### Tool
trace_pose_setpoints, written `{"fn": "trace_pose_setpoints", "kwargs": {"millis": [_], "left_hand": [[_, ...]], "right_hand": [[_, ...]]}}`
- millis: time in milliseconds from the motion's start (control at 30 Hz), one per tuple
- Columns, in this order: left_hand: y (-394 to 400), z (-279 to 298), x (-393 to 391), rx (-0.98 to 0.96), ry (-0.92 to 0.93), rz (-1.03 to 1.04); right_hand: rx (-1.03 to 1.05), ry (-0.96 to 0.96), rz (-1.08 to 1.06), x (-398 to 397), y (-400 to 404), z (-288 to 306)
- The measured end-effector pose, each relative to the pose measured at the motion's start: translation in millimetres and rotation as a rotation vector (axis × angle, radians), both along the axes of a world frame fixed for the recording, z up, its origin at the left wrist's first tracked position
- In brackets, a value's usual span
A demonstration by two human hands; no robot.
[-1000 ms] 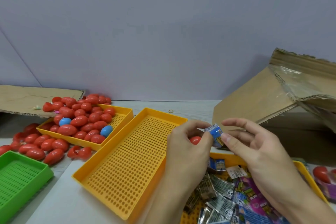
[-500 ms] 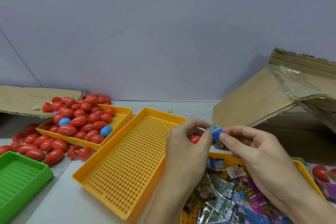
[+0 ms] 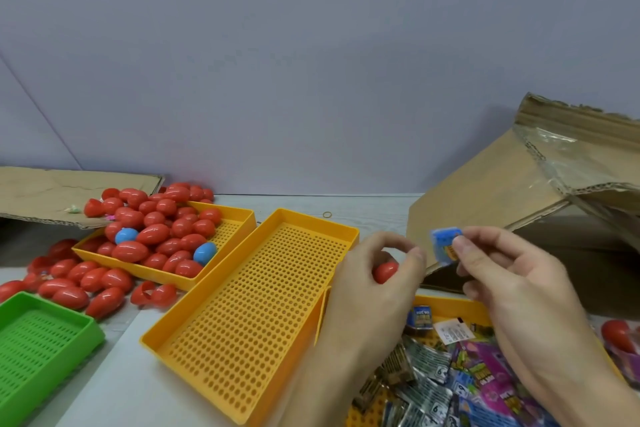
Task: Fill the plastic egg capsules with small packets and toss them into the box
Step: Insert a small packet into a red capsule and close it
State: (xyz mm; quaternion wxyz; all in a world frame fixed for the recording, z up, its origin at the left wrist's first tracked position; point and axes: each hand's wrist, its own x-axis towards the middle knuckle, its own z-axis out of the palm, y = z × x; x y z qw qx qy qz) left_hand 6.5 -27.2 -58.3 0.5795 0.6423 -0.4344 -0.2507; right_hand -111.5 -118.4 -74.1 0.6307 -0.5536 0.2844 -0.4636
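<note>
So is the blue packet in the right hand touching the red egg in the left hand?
Apart. The head view shows the blue packet pinched by the right hand, with cardboard visible between it and the left hand gripping the red egg.

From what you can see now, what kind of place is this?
Probably a small hand-packing workbench, not a home table: perforated yellow sorting trays, heaps of red egg capsules, a tray of small packets, and an open cardboard box.

A small packing workbench: sorting trays (image 3: 304, 229), heaped plastic eggs (image 3: 154, 234), packets (image 3: 429, 388), cardboard box (image 3: 485, 194)
</note>
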Motion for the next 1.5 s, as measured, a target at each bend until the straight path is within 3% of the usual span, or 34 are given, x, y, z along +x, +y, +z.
{"fn": "trace_pose_setpoints", "kwargs": {"millis": [100, 300, 433, 733, 900, 1100, 1500], "left_hand": [[1.3, 0.4, 0.5, 0.039, 0.15, -0.045], [-5.0, -4.5, 2.4, 0.009, 0.13, 0.04], [-7.5, -5.4, 6.1, -0.064, 0.3, 0.067], [-8.4, -10.2, 8.1, -0.031, 0.499, -0.032], [-7.9, -5.4, 6.3, -0.137, 0.704, -0.07], [-8.4, -7.5, 7.0, -0.173, 0.661, -0.075], [-5.9, -7.5, 6.5, -0.117, 0.299, -0.031]], "right_hand": [[-0.023, 0.014, -0.087, -1.2, -3.3, -2.0], [-0.089, 0.094, -0.077, 3.4, 3.0, 0.2], [-0.109, 0.118, -0.055, 3.7, 4.7, 2.2], [-0.107, 0.087, 0.02, 3.0, 6.3, 3.2], [-0.192, 0.097, 0.027, 3.1, 7.7, 4.0], [-0.204, 0.066, 0.032, 2.8, 7.9, 6.0], [-0.256, 0.055, 0.012, 1.7, 8.5, 6.8]]}}
